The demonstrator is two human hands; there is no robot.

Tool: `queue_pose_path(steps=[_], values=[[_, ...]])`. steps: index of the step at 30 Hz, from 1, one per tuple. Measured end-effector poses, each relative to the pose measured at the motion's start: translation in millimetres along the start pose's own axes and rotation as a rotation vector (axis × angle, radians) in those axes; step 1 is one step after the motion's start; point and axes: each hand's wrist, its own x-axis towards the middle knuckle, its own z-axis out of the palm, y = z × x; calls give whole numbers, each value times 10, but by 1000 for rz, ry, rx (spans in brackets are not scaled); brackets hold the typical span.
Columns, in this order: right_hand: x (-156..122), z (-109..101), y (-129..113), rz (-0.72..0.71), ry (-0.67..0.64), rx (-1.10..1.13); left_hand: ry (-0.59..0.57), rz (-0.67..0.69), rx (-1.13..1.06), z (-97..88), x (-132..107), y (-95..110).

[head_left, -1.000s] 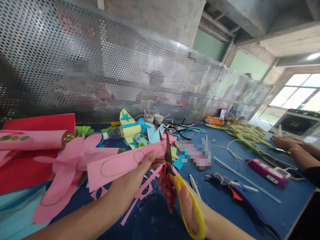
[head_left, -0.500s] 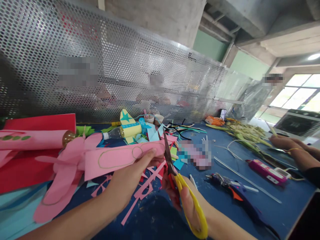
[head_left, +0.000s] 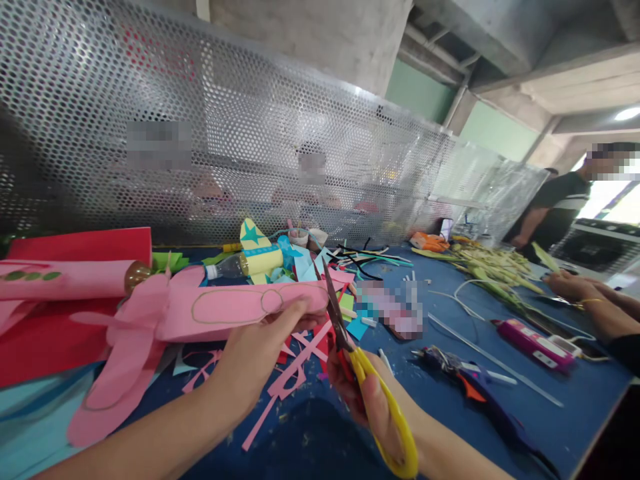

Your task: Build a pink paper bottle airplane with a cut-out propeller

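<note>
A strip of pink paper [head_left: 235,303] with drawn rounded outlines is pinched between the thumb and fingers of my left hand [head_left: 273,340]. Yellow-handled scissors [head_left: 357,363] are in my right hand [head_left: 360,393], fingers through the loops. Their blades are parted at the right end of the strip. Below lie thin pink paper offcuts [head_left: 295,377]. To the left is a pink propeller shape [head_left: 125,353] of paper, beside a pink-wrapped bottle [head_left: 75,280] with green dots, on red card [head_left: 30,353].
A glue gun [head_left: 480,393] and a magenta box-like device [head_left: 535,343] with cords lie on the blue table at right. A yellow-wrapped bottle [head_left: 250,260] and paper scraps sit ahead. Another person's hands [head_left: 575,290] work at far right, near dry husks [head_left: 490,260]. A perforated screen [head_left: 250,133] stands behind.
The paper strip has tilted slightly and shifted a little left in my left hand. The scissors have moved very little. A person in dark clothing has come into view at far right.
</note>
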Motion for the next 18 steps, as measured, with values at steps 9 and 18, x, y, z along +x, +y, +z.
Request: queue_pose_path(steps=[9,18], values=[[-3,-46,-127,12,-27,-28,-26,123,-131,46,40,93],[12,-34,-194,16,-23,-29,-53,178,-161,72,46,133]])
